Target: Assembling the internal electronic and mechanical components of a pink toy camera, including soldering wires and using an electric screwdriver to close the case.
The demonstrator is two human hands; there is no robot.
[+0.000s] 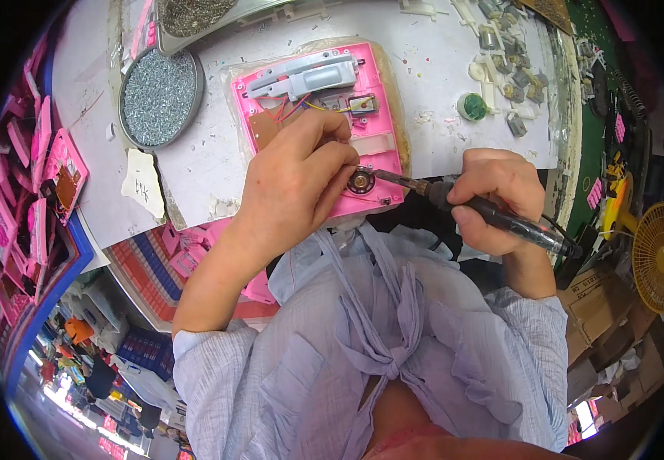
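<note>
A pink plastic casing [388, 162] lies open side up before me, with a light grey plastic part [323, 77] at its far end. Red and yellow wires [295, 106] and a brown circuit board [264, 129] show inside it. My right hand [498, 192] grips a soldering iron [510, 221] by its dark handle. The iron's tip points left and reaches the edge of a small round speaker [361, 181] at the casing's near end. My left hand [292, 175] is pinched beside that speaker; what its fingertips hold is hidden.
At the left stands a round dish of small screws [162, 96], with a metal tray [194, 34] behind it. Small motors [512, 92] and a small pot of green stuff [471, 106] sit at the right. Pink casings fill a blue bin [79, 261]; a yellow fan [658, 257] is far right.
</note>
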